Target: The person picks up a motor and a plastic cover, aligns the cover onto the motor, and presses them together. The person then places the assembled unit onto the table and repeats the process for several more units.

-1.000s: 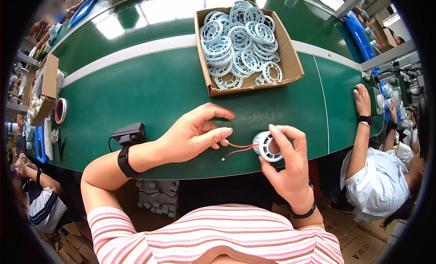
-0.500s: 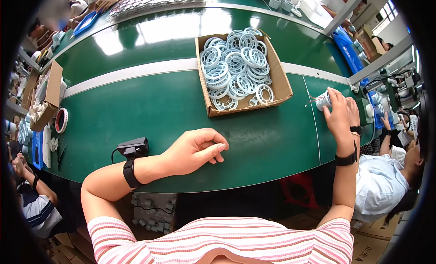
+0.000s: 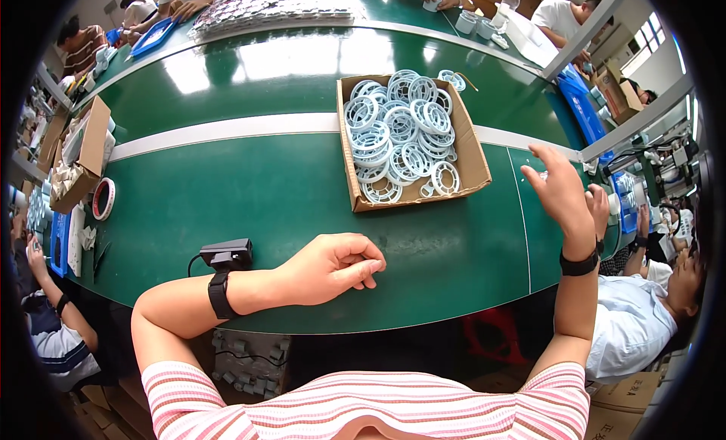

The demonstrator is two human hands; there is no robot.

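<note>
My left hand [image 3: 342,267] rests above the green table near its front edge. Its fingers are loosely curled with the thumb against them, and nothing shows in them. On the right, my right hand [image 3: 558,189] is raised with thumb and fingers apart, holding nothing that I can see. Small white bits [image 3: 543,175] show beside its thumb. Between and beyond my hands stands an open cardboard box [image 3: 423,200] full of pale blue plastic rings [image 3: 414,158]. Another pale ring [image 3: 451,80] lies at the box's far right corner, a thin brown strip beside it.
A co-worker's hand [image 3: 598,207] is just right of my right hand. A small black device [image 3: 227,252] stands by my left wrist. At the left are a tape roll [image 3: 103,199] and a carton [image 3: 87,156]. A metal post [image 3: 586,39] rises at the right.
My right hand has let go of a white cylinder with thin wires, which I no longer see, and its fingers have spread. A ring shows at the box's far corner. The view has shifted slightly.
</note>
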